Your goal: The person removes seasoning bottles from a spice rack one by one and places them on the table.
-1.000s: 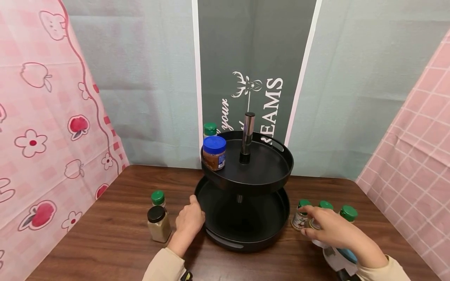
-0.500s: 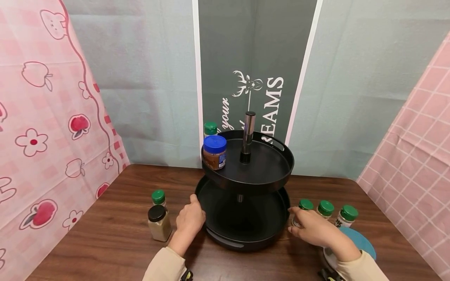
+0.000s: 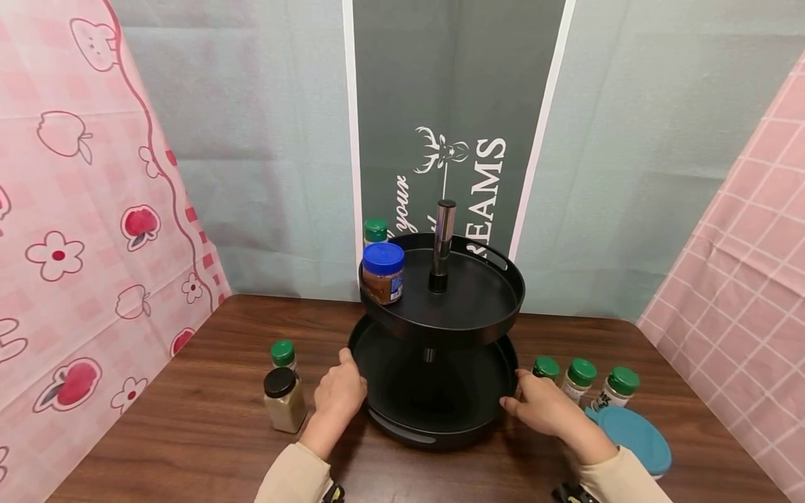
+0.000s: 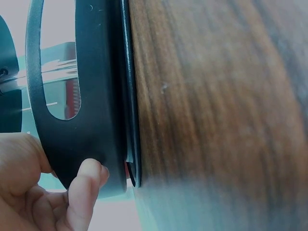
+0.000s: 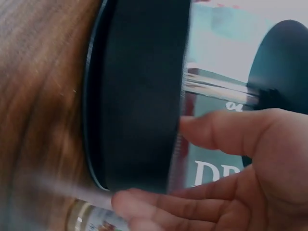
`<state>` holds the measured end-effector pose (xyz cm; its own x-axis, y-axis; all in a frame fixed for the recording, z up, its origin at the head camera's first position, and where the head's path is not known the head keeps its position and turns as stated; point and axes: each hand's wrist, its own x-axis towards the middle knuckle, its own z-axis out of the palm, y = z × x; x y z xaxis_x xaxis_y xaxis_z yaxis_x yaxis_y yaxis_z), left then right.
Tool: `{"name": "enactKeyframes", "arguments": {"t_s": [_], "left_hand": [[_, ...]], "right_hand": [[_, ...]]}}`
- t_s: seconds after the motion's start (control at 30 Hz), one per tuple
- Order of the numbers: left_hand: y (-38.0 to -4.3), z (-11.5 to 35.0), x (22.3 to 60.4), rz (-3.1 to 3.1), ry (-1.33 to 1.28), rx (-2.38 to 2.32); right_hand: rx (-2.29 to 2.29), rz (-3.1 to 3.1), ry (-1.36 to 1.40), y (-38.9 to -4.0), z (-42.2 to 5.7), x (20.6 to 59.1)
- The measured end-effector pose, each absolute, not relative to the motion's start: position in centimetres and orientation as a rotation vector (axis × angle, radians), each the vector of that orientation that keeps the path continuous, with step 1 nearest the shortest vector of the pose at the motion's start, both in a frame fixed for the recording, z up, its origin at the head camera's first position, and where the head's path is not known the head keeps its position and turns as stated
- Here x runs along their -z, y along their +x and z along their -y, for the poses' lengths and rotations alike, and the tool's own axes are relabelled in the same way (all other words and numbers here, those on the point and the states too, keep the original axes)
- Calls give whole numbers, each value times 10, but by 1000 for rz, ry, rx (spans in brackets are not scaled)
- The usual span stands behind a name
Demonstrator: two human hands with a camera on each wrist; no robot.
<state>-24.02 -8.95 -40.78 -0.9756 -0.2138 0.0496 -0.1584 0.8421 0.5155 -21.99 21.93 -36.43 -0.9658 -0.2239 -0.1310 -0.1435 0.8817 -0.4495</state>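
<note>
A black round two-tier tray point(image 3: 434, 412) with a chrome centre post stands mid-table. My left hand point(image 3: 340, 392) grips the left rim of its lower tier, with curled fingers against the outer wall point(image 4: 98, 139) in the left wrist view. On the opposite side my right hand point(image 3: 542, 405) holds the right rim; in the right wrist view the thumb lies at the edge and the fingers against the outer wall point(image 5: 142, 96). The upper tier point(image 3: 465, 300) bears a blue-lidded jar point(image 3: 383, 274) of brown contents and a green-capped spice jar point(image 3: 376, 230) behind it.
Left of the tray stand a black-capped spice jar point(image 3: 286, 405) and a green-capped one point(image 3: 283, 352). To the right are green-capped jars point(image 3: 546, 367), point(image 3: 580, 377), point(image 3: 618, 388) and a blue-lidded container point(image 3: 635, 440). Curtains point(image 3: 283, 140) enclose the wooden table point(image 3: 207, 391).
My right hand has moved left from over the green-capped jars to the lower tier's right rim, uncovering the blue lid. The left hand and the tray have stayed put.
</note>
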Motion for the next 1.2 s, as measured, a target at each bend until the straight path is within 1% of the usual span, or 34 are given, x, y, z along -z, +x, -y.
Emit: {"name": "enactKeyframes", "arguments": {"t_s": [0.47, 0.7, 1.0, 1.2], "left_hand": [[-240, 89, 407, 2909, 280, 793], [-240, 89, 407, 2914, 283, 800], [-239, 90, 407, 2914, 282, 808], [-239, 91, 405, 2933, 259, 805]], "right_hand": [[650, -2912, -211, -231, -213, 375], [881, -2824, -64, -230, -212, 383], [933, -2815, -55, -234, -207, 389], [1021, -2743, 1, -235, -205, 391]]}}
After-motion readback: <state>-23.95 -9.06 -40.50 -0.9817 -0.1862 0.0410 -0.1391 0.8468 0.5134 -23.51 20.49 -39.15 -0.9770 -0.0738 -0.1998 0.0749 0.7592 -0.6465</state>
